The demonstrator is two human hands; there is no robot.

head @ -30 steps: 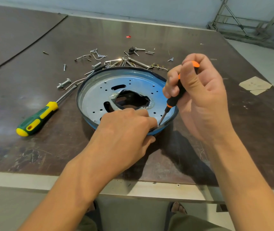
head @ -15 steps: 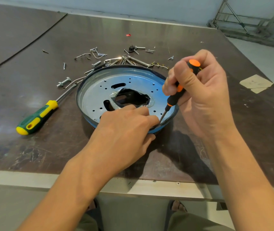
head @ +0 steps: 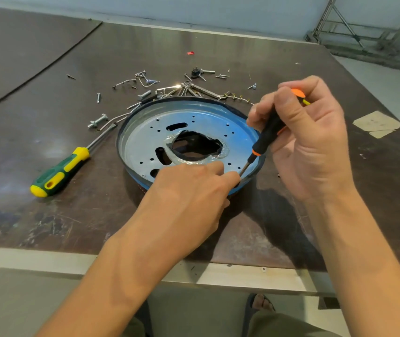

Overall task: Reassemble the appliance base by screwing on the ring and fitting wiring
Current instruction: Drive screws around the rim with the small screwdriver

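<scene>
The round appliance base [head: 143, 132], a perforated metal plate with a dark rim ring and a ragged central hole, lies in the middle of the table. My right hand [head: 308, 144] grips a small black and orange screwdriver [head: 268, 136], tilted, with its tip down at the base's near-right rim. My left hand [head: 189, 198] rests on the near edge of the base, fingers curled and pinched right beside the screwdriver tip; whatever they pinch is hidden.
A green and yellow screwdriver [head: 60, 172] lies left of the base. Several loose screws, bolts and wire clips [head: 169, 90] are scattered behind it. A paper scrap [head: 376, 122] lies at the right. The table's front edge [head: 206, 276] is close to me.
My right hand has turned the small screwdriver slightly, its orange cap shifting up and right. The left hand and the base stay where they were.
</scene>
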